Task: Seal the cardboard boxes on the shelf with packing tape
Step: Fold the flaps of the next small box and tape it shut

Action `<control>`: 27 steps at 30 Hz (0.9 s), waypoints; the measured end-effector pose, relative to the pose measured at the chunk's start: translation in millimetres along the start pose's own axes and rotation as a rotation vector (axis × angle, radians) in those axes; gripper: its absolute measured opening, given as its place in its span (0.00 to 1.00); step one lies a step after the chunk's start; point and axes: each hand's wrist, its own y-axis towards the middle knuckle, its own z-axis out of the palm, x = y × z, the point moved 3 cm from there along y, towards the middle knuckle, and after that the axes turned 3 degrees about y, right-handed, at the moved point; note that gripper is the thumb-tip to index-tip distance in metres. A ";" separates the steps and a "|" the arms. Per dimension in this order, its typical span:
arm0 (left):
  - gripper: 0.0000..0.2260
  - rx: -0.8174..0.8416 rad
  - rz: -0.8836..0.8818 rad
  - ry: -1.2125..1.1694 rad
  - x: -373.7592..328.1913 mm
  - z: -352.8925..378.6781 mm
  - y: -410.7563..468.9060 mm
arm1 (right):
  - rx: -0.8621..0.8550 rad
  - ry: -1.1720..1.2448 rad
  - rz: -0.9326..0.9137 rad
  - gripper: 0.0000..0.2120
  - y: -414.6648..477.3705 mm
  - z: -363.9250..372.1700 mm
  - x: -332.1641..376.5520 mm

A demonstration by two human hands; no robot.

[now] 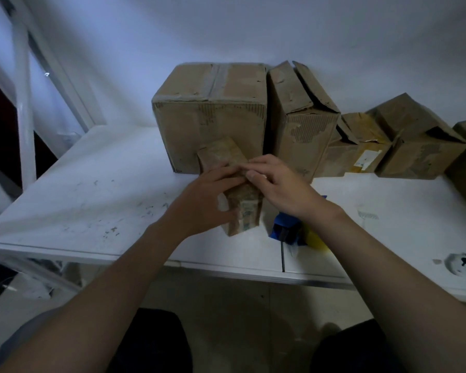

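Since the small box looks light, worn and soft at the corners, I'd hold it by its side walls and go easy on the flaps, because tired cardboard like this caves in fast.

Head view: the box sits on the white shelf, right in front of the big taped box. It is brown and scuffed, with greenish print on the near end. My left hand lies flat across the top, fingers straight, thumb on the near side. My right hand has its fingertips on the top seam, maybe pinching a tape end, but it is too blurry to tell. A blue-yellow tape dispenser lies just beside the box, below my right wrist.
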 end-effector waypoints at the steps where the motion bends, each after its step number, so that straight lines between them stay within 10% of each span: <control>1: 0.31 0.003 0.019 -0.025 1.8 -3.4 -2.2 | -0.024 0.023 0.010 0.14 1.7 1.6 -0.6; 12: 0.14 -0.050 -0.117 -0.241 13.5 -14.5 -4.2 | -0.072 -0.202 -0.074 0.19 -1.3 25.4 0.5; 27: 0.22 -0.032 -0.163 -0.108 11.7 -3.2 -6.3 | 0.008 -0.347 -0.142 0.22 -19.8 14.9 -7.6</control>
